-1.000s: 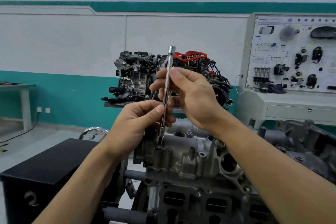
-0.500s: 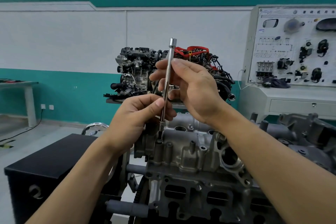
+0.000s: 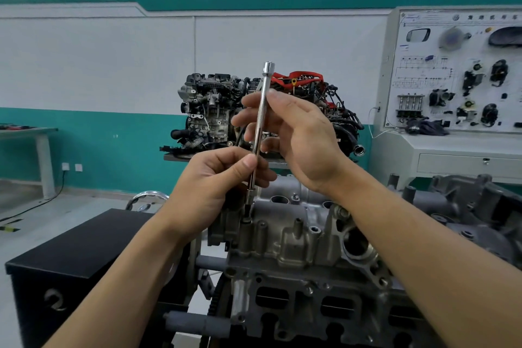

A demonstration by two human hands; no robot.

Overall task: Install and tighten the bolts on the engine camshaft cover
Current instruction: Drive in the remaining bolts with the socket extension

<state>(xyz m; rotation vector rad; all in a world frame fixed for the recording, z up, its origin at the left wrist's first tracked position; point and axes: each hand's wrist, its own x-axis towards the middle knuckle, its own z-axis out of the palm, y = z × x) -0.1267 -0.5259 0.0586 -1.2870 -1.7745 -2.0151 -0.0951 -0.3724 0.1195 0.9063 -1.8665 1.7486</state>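
A long chrome extension bar (image 3: 262, 110) stands nearly upright, its lower tip on a bolt (image 3: 247, 216) at the near left corner of the grey aluminium camshaft cover (image 3: 285, 237). My left hand (image 3: 214, 186) pinches the bar's lower part between thumb and fingers. My right hand (image 3: 293, 135) holds the knurled middle of the bar with thumb and fingertips. The bar's square-drive top end sticks out above both hands. The bolt head is mostly hidden by the tool tip.
The engine block (image 3: 310, 305) sits on a stand below the cover. A black cabinet (image 3: 70, 257) is at lower left. Another engine (image 3: 214, 110) stands on a table behind. A training panel (image 3: 457, 70) is at right, and a grey casting (image 3: 474, 206) lies beside it.
My right hand's fingers have shifted round the bar, as in turning it. The bar stays upright on the same bolt, and my left hand keeps its pinch. The camera has moved slightly.
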